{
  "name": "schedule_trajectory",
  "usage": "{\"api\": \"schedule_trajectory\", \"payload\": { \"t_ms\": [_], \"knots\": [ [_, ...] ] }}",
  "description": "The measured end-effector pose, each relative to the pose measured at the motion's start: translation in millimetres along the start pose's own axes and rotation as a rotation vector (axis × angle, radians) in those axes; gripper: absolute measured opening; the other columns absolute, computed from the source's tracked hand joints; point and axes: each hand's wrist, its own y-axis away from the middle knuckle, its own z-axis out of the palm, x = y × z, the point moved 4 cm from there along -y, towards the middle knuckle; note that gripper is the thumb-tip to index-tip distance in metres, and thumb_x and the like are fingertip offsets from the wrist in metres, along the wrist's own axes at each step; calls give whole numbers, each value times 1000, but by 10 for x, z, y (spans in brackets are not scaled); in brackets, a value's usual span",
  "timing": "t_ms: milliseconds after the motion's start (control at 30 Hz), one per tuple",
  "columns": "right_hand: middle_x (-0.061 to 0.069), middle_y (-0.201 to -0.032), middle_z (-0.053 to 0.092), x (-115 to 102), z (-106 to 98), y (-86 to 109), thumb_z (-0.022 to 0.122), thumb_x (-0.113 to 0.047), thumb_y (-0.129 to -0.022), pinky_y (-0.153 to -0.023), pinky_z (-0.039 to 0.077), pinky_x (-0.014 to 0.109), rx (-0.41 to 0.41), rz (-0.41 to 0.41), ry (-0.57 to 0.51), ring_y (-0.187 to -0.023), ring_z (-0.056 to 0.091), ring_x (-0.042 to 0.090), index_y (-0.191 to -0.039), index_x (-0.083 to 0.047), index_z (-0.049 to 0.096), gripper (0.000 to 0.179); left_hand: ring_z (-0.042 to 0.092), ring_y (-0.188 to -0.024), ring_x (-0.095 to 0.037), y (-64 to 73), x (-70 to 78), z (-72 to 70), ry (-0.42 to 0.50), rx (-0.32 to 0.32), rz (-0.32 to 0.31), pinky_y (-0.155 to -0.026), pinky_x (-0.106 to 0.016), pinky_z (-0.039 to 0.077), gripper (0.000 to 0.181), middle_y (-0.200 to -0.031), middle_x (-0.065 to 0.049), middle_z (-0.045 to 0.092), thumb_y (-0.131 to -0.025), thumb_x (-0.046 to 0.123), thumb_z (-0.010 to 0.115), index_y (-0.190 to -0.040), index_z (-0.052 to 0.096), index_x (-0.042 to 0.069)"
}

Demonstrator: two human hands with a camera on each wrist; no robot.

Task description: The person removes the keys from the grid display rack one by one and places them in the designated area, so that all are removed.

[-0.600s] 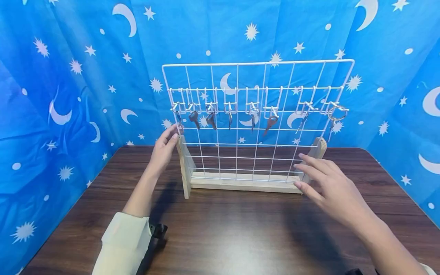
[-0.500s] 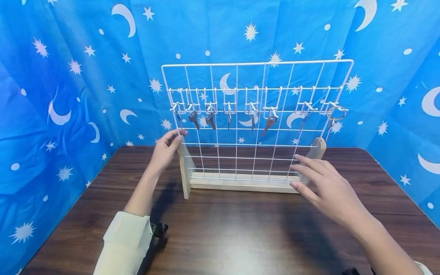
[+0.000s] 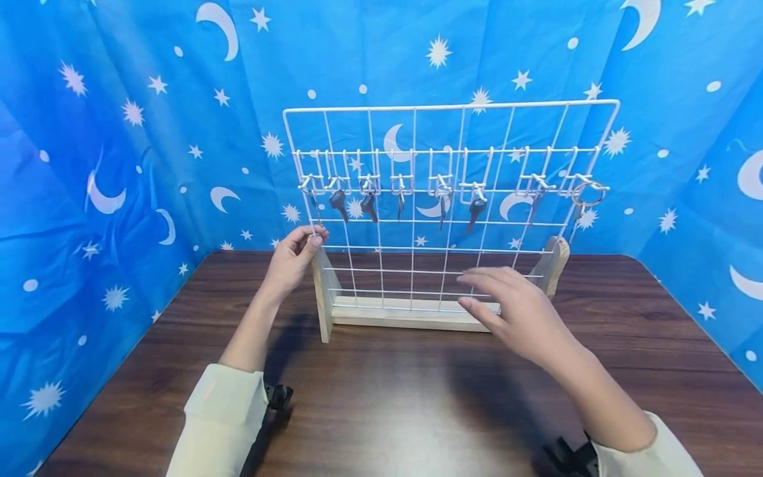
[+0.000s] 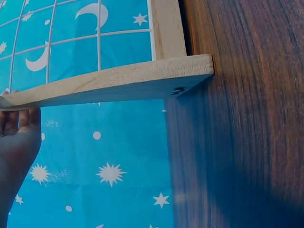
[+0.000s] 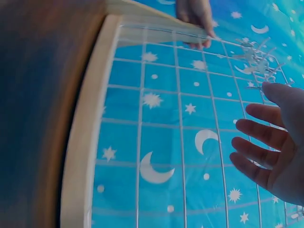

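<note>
A white wire grid rack stands upright on a wooden base, with a wooden support at each end. My left hand grips the top of the left wooden support; in the left wrist view, its fingertips bend over the wood's edge. Several keys, among them a dark key, hang from white hooks across the grid. A large key ring dangles at the far right hook. In front of the grid's lower right, my right hand is held with fingers extended, holding nothing.
The rack stands on a dark brown wooden table. Behind and beside it hangs a blue cloth printed with white moons and stars. Black wrist straps with cameras, such as the right camera, sit at both sleeves.
My right hand has moved left from the right support to in front of the grid. The left hand's fingers have come further over the left support's top. One reddish key sways slightly.
</note>
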Motion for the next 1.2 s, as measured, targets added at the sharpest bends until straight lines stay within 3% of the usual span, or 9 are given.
{"api": "schedule_trajectory", "payload": {
  "t_ms": [200, 500, 633, 867, 1033, 1200],
  "knots": [
    [7, -111, 64, -129, 104, -327, 61, -25, -90, -85, 47, 46, 32, 31, -163, -107, 56, 25, -113, -8, 64, 28, 56, -101, -5, 4, -7, -6, 10, -6, 13, -96, -28, 41, 25, -117, -31, 52, -95, 2, 48, -114, 49, -15],
    [1, -102, 67, -537, 419, -711, 59, -23, -92, -84, 50, 33, 92, -42, -312, -94, 60, 14, -106, -9, 67, 22, 56, -103, -8, 9, -25, -8, 29, 10, 2, -97, -30, 41, 25, -118, -29, 53, -95, 2, 49, -114, 49, -14],
    [2, -97, 67, -679, 534, -850, 60, -19, -91, -77, 52, 27, 166, -50, -361, -90, 61, 11, -103, -7, 68, 18, 57, -103, -10, 0, -23, 3, 26, 15, 15, -97, -30, 41, 26, -115, -24, 57, -95, 3, 50, -114, 51, -13],
    [5, -91, 67, -887, 657, -1049, 63, -13, -87, -71, 51, 23, 327, -79, -357, -79, 60, 12, -100, -3, 68, 17, 56, -104, -13, 2, -28, 9, 24, 35, 28, -97, -32, 41, 26, -116, -31, 53, -95, 4, 50, -115, 52, -12],
    [10, -96, 69, -989, 711, -1177, 66, -12, -86, -74, 53, 24, 426, -62, -361, -85, 64, 17, -105, 0, 67, 23, 55, -103, -12, -5, -37, 14, 9, 38, 20, -92, -27, 43, 26, -115, -23, 57, -95, 5, 50, -116, 53, -11],
    [11, -101, 68, -1053, 752, -1363, 66, -15, -87, -76, 52, 25, 439, -68, -348, -88, 66, 18, -110, 1, 65, 28, 54, -92, -18, 15, -34, -2, -4, 54, 12, -76, -20, 43, 35, -101, 0, 62, -93, 15, 53, -118, 53, -9]
  ]
}}
